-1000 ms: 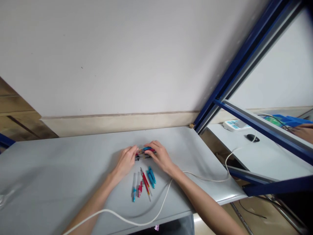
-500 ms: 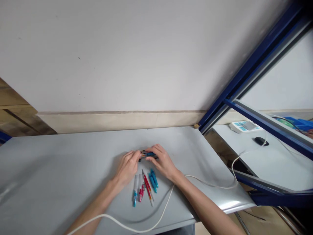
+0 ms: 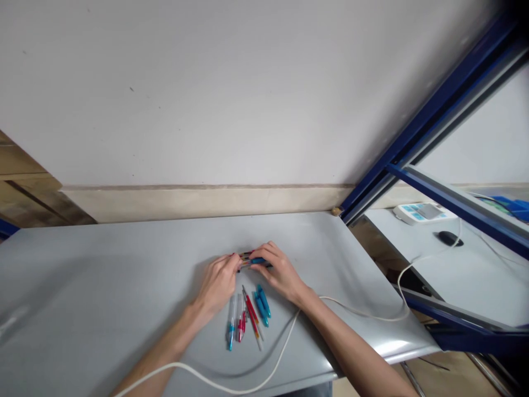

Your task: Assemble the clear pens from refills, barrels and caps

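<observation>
My left hand (image 3: 218,280) and my right hand (image 3: 281,274) are closed around opposite ends of a small bunch of pens (image 3: 247,261) near the middle of the table. Dark, pinkish and blue parts show between the fingers; the rest is covered. Closer to me lie two clear pen barrels, one with a blue tip (image 3: 230,330) and one with a red grip (image 3: 241,325). Beside them are red pen refills (image 3: 250,310), slightly fanned. Two blue pen caps (image 3: 261,304) rest just right of the refills.
A white cable (image 3: 206,380) loops across the grey table (image 3: 103,286) and under my right forearm. A blue metal frame (image 3: 384,143) rises at the right. Past it, a second table holds a white keypad device (image 3: 424,213) and a black mouse (image 3: 450,238).
The view has shifted slightly. Both hands stay on the bunch of pens, with the right fingers slightly changed and more of the pens showing between the hands. The loose parts have not moved.
</observation>
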Demonstrator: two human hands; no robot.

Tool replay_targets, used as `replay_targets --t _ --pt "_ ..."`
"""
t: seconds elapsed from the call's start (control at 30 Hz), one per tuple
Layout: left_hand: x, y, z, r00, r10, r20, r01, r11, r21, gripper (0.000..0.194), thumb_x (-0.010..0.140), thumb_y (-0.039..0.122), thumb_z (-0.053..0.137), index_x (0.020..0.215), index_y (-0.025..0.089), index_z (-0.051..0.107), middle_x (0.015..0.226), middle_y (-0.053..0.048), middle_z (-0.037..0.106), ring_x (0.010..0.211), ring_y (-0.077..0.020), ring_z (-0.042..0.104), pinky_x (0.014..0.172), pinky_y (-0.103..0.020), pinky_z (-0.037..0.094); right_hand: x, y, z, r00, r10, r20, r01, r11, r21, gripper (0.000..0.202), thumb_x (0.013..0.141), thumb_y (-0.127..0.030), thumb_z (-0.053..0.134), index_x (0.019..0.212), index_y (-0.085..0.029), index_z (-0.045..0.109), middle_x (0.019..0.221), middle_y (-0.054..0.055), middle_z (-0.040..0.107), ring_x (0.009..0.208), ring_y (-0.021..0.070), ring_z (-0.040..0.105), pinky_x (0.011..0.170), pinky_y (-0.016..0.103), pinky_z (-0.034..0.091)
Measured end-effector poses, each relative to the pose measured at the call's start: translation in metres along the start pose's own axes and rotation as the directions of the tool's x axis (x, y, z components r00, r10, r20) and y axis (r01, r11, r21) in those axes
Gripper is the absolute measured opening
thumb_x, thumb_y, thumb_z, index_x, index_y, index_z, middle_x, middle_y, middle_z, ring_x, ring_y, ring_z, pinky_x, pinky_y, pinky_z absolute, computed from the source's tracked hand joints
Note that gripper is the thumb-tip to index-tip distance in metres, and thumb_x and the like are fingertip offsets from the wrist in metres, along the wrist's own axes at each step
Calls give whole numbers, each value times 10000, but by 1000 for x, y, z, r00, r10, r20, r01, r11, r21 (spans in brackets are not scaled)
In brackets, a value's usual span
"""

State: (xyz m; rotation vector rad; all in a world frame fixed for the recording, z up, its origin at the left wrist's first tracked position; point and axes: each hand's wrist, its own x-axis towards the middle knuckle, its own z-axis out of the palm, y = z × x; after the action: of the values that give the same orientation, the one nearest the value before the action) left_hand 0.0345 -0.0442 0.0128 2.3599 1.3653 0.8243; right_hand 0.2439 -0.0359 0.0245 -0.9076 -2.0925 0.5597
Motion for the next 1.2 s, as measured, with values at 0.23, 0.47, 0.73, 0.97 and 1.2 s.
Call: replay_targets --t 0.23,0.47,0.73,0.97,1.2 --pt "0 -1 -2 1000 8 -7 -8 1000 25 220 928 75 384 810 220 501 798 -30 666 733 -187 620 663 -290 404 1 7 2 1000 8 12 -8 998 -55 220 1039 -293 490 1067 -219 695 904 71 708 831 223 562 798 377 474" --pt "0 -2 -3 1000 -15 -18 16 1000 16 235 951 112 380 792 219 516 770 -29 659 705 -185 604 654 -300 399 -2 6 1 998 32 -58 -31 999 26 172 990 -136 518 1006 -222 666 962 80 669 920 235 569 822 396 492" --pt "-1 -3 -3 1000 0 -16 1 998 61 248 1001 177 368 809 220 519 770 -33 641 727 -197 593 670 -307 396 0 7 0 1000 -29 7 29 997 -76 256 991 -91 460 1121 -230 631 1010 94 637 937 245 545 824 403 488" --pt "-1 2 -6 999 28 -41 -21 987 162 278 1033 389 465 853 212 581 806 -25 657 800 -206 596 687 -309 405 -2 6 2 998 -61 34 65 990 -121 296 1018 -116 430 1152 -237 665 1013 98 625 943 242 539 813 395 496" --pt "2 0 -9 981 191 -23 -178 947 267 268 1035 320 468 862 192 628 858 -49 658 878 -224 552 774 -343 421 -3 6 3 995 -83 57 90 986 -137 310 1009 -101 441 1187 -224 663 1037 101 646 958 239 557 837 383 502"
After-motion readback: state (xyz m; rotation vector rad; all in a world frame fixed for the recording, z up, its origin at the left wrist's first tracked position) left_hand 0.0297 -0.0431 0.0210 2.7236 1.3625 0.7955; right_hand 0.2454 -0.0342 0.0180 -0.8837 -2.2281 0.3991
